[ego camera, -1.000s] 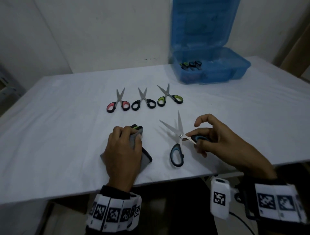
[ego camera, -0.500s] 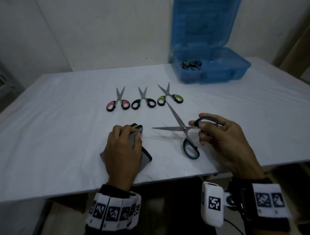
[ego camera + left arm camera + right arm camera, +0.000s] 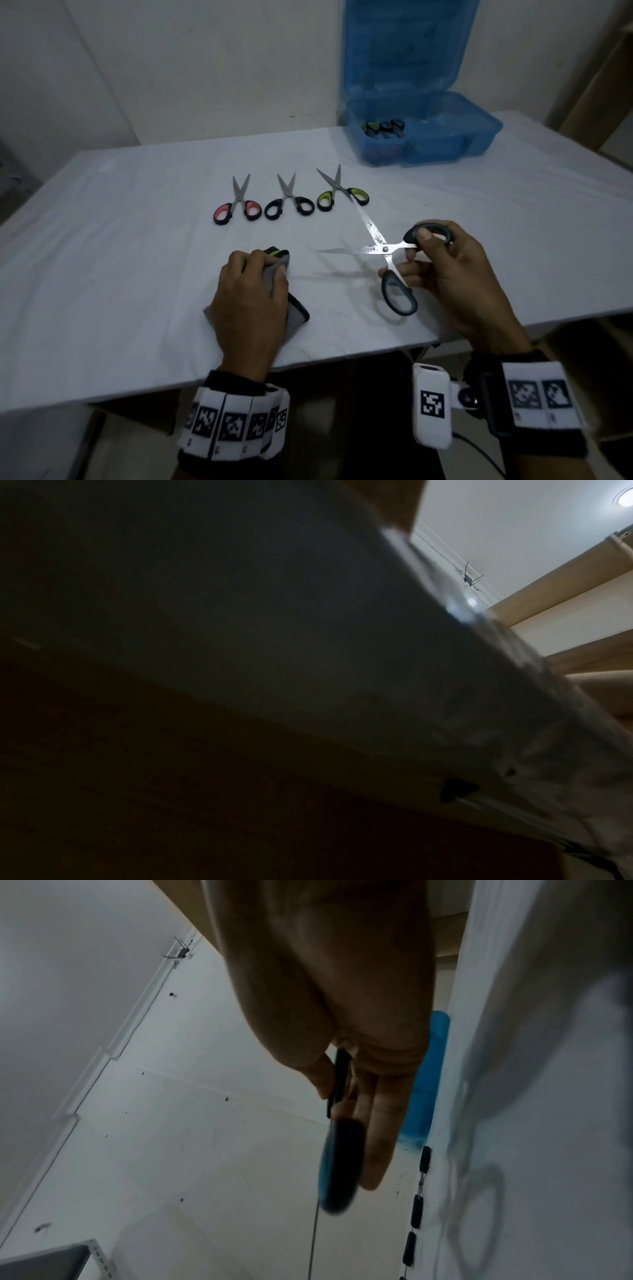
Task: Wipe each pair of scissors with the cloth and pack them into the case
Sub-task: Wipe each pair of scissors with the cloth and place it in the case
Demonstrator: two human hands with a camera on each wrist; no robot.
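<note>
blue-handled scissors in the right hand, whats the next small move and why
Probably bring the cloth under the left hand over to the spotted blade. The right hand holds the blue-handled scissors open above the table, their upper blade shows dark specks, and the cloth lies apart from them, so wiping has not begun.

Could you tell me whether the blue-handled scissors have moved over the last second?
Yes. The blue-handled scissors, held by the right hand, moved right and toward the green-handled scissors.
</note>
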